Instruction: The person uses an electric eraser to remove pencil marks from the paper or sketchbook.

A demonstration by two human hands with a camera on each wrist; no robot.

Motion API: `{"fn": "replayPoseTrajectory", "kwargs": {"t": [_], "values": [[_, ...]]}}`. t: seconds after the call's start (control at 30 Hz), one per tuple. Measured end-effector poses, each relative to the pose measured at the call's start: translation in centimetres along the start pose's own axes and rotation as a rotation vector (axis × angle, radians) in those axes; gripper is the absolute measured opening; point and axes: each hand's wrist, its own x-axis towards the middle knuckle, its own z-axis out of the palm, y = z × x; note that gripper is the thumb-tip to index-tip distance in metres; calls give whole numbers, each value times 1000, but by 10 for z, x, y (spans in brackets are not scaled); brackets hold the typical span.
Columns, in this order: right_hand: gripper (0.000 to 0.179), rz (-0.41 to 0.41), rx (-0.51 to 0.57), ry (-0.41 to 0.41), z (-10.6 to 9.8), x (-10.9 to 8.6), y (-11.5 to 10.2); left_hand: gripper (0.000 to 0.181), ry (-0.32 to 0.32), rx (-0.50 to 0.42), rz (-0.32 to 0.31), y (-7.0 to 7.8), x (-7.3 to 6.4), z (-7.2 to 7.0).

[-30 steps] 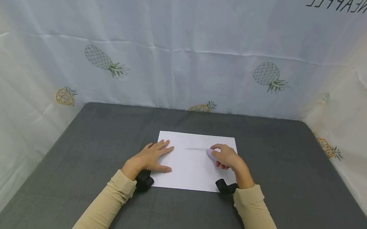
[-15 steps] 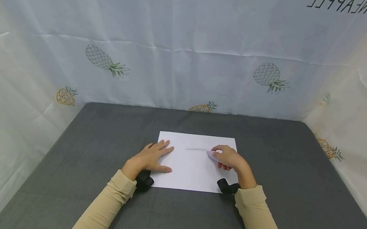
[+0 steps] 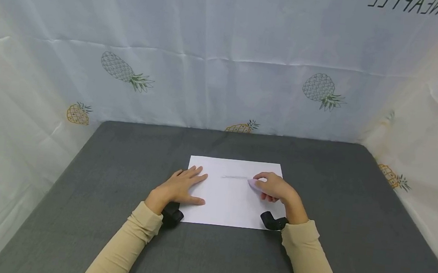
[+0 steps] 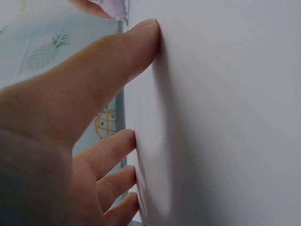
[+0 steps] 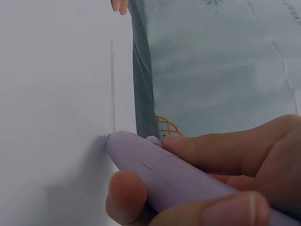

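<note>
A lilac pen-shaped tool (image 5: pixel 176 172) sits right of centre in the head view, its tip on the paper (image 3: pixel 223 206) at the right end of some thin grey lines (image 3: pixel 234 177). In the right wrist view it is thick and smooth, with a rounded nose, a seam across the barrel and a small dark point; it slants from the lower right corner towards the centre of the frame, where its point meets the lower end of two closely set lines.

The right hand (image 3: pixel 275 189) grips the tool, digits pressing on both sides of the barrel, wrist bent so that the hand reaches towards the upper left. The left hand (image 3: pixel 181 187) grasps nothing; it rests at the paper's left edge, fingers spread and thumb stretched out to the right. Both forearms, in beige sleeves (image 3: pixel 121 242), rise from the bottom of the frame over a dark grey table (image 3: pixel 210 260). A pale pineapple-print curtain (image 3: pixel 230 31) fills the upper half.
</note>
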Motion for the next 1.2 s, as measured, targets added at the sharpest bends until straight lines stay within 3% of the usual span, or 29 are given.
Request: {"fn": "replayPoseTrajectory", "kwargs": {"t": [0.2, 1.2], "values": [[41, -25, 5, 36, 3, 3, 2, 83, 2, 0, 2, 0, 0, 0], [40, -22, -9, 26, 4, 3, 0, 83, -1, -8, 10, 0, 0, -2]]}}
